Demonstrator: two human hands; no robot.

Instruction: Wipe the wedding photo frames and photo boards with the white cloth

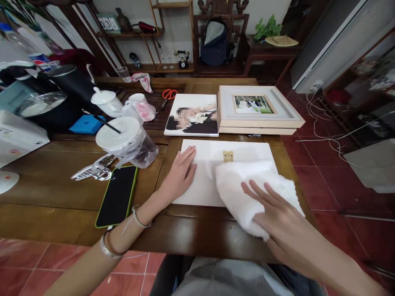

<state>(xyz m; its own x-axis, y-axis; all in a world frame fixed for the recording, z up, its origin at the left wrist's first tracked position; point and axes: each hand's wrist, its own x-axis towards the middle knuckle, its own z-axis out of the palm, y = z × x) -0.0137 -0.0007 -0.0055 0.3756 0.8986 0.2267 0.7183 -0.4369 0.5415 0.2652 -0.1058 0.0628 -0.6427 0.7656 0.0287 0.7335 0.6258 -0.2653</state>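
A white board [203, 181] lies flat on the wooden table in front of me, with a small brass-coloured hanger plate [228, 156] near its middle. My left hand [181, 172] rests flat on the board's left edge, fingers stretched out and holding nothing. Under my right hand [271, 209] is a white towel [234, 185], bunched and spread over the board's right part and past its front edge. The right fingers press on the towel from above, and the thumb side is at its near fold. The towel hides the board's right front corner.
Behind the board lie a photo panel [193, 123] and stacked picture frames [262, 123]. To the left are a phone [117, 197], a lidded cup with a straw [123, 137], a silver clip-like object [95, 167] and a blue box [86, 124]. Red-handled scissors [169, 95] lie farther back.
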